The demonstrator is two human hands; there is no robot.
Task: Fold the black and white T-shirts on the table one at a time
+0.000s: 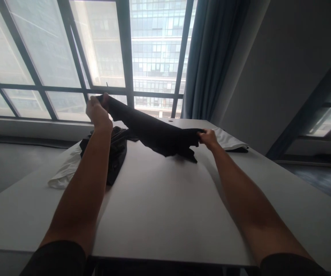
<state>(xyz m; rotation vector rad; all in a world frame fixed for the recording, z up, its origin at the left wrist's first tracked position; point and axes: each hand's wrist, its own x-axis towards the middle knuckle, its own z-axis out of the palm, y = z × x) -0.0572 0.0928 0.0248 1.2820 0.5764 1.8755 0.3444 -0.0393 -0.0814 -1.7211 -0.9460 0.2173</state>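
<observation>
A black garment [153, 128] is stretched between my two hands above the white table [171, 214]; its exact kind does not show. My left hand [97, 111] grips one end, raised higher and in front of the window. Lower down, my right hand [208, 138] pinches the other end. The cloth slants down from left to right, and a loose flap of it hangs close to the tabletop near my right hand. Behind my left forearm lies a heap of dark clothes [117, 149], partly hidden by the arm.
White cloth [66, 170] lies at the table's left side, against the dark heap. Beyond my right hand rests a folded white and black garment [230, 140]. Large windows [156, 50] and a blue-grey curtain [208, 57] stand behind the table.
</observation>
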